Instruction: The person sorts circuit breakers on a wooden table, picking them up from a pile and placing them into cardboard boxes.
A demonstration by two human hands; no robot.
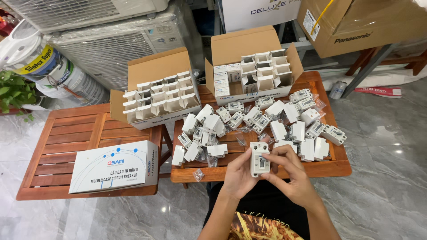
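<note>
Both hands grasping one white breaker

Left hand [238, 171] and right hand [284, 171] clasp the breaker [259, 158]: probably light, stiff plastic, best held by its sides; more lie at 12 o'clock on the tabletop [267, 171].

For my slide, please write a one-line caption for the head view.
Both hands, left and right, hold a white breaker above a wooden table.

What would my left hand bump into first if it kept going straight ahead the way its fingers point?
The left hand points up and away, so it would probably first meet the loose white breakers piled on the wooden table. Depth is hard to judge.
</note>
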